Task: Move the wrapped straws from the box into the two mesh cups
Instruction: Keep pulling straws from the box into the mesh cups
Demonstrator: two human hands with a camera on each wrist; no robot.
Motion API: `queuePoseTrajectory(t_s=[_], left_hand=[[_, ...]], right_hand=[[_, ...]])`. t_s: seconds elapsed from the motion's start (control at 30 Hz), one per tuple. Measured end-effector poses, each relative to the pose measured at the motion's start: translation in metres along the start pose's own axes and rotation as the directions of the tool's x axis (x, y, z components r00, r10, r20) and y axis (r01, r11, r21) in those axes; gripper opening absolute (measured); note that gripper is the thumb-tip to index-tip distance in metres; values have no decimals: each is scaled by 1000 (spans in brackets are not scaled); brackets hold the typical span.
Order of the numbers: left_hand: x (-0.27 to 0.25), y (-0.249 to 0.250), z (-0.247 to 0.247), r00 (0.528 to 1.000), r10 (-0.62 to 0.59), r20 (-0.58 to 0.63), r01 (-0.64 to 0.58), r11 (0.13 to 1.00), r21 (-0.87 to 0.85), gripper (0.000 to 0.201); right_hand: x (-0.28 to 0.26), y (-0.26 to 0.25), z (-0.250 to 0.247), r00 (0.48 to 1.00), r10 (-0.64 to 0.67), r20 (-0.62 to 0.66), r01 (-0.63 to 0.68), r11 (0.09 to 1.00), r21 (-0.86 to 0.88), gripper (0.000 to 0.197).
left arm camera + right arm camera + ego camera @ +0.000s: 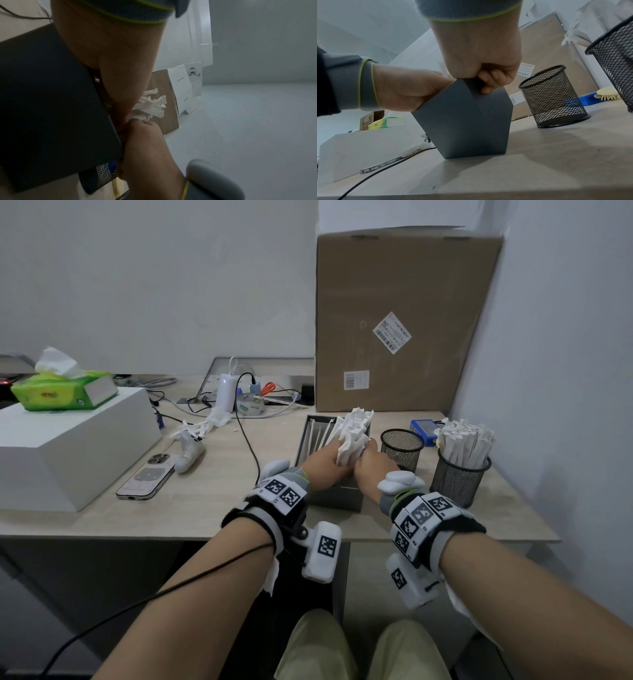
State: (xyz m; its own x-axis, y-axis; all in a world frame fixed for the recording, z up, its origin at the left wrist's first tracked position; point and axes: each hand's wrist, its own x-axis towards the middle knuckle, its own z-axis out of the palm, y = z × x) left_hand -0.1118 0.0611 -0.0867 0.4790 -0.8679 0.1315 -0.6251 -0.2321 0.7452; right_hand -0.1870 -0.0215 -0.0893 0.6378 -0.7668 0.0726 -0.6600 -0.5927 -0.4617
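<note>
head downward, wrists close, sharing box [334, 494]

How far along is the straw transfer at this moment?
Done: the right mesh cup is packed with wrapped straws. In hand: left hand and right hand together grip a bundle of straws over the grey box. Left: the nearer mesh cup looks empty; a few straws remain boxed.

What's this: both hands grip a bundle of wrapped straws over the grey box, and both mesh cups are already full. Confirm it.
Not quite. Only the far right mesh cup is full; the mesh cup nearer the grey box is empty, per the head view. Both hands do grip the wrapped straws.
</note>
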Motion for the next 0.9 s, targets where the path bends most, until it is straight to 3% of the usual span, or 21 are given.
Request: queuePoseTrajectory(t_s=[0.13, 0.27, 0.5, 0.9], left_hand=[[5, 5, 6, 994, -55, -96, 74, 976, 205, 39], [7, 4, 8, 988, -59, -142, 90, 971, 221, 28], [14, -9, 2, 976, -125, -176, 131, 991, 24, 27], [10, -9, -3, 933, -159, -322, 71, 960, -269, 38]], right_hand=[[4, -1, 1, 1000, 23, -4, -23, 1000, 9, 37], [4, -1, 2, 999, 33, -13, -33, 999, 14, 36], [4, 2, 2, 1000, -1, -15, 1, 1000, 13, 32], [1, 4, 4, 998, -37, -45, 37, 999, 8, 30]])
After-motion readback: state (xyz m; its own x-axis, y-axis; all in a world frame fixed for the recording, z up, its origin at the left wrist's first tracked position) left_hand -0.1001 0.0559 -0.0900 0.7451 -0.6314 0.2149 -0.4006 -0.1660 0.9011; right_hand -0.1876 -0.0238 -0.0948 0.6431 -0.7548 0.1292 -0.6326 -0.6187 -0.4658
